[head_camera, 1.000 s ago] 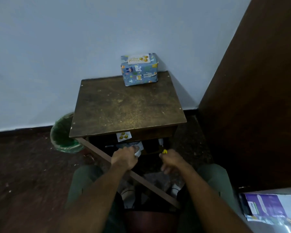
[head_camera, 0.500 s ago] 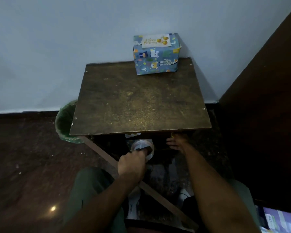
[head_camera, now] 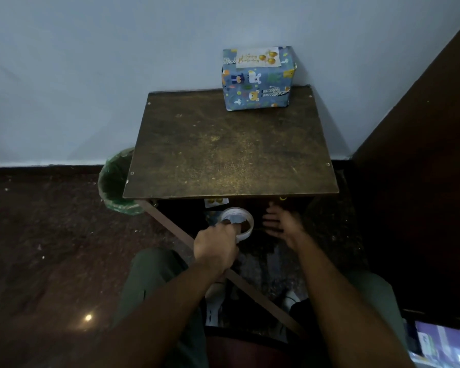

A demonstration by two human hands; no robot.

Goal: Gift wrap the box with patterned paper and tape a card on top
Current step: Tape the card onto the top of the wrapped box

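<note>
Pale blue wall (head_camera: 91,75) behind, dark speckled floor (head_camera: 51,248) below, dark wooden panel (head_camera: 422,181) along the right side. Square brown counter (head_camera: 223,160) set against the wall, top worn and scuffed pale in the middle. Green bin (head_camera: 114,181) on the floor just beside the counter's left edge, partly tucked beneath it. Diagonal wooden brace (head_camera: 175,232) running from under the counter's front left corner down between the knees. Green trousers (head_camera: 149,282) on both legs, light shoes dimly seen beneath.

Wrapped box (head_camera: 258,81) at the far right of the counter, close against the wall, covered in blue paper printed with cartoon animals. White card (head_camera: 258,58) with gold balloons and gold lettering lying flat on the box's top face.

Both hands held low, in front of and below the counter's near edge. Left hand (head_camera: 215,245) curled around a roll of clear tape (head_camera: 237,221), fingers hooked through its core, roll tilted toward the counter. Right hand (head_camera: 282,221) spread wide, fingers straight and pointing left, holding nothing, just right of the roll and apart from it. Small white printed paper (head_camera: 216,201) and a small yellow item (head_camera: 283,198) visible in the shadow under the front edge; too dark to identify further. Purple printed packet (head_camera: 446,346) at the bottom right corner.
</note>
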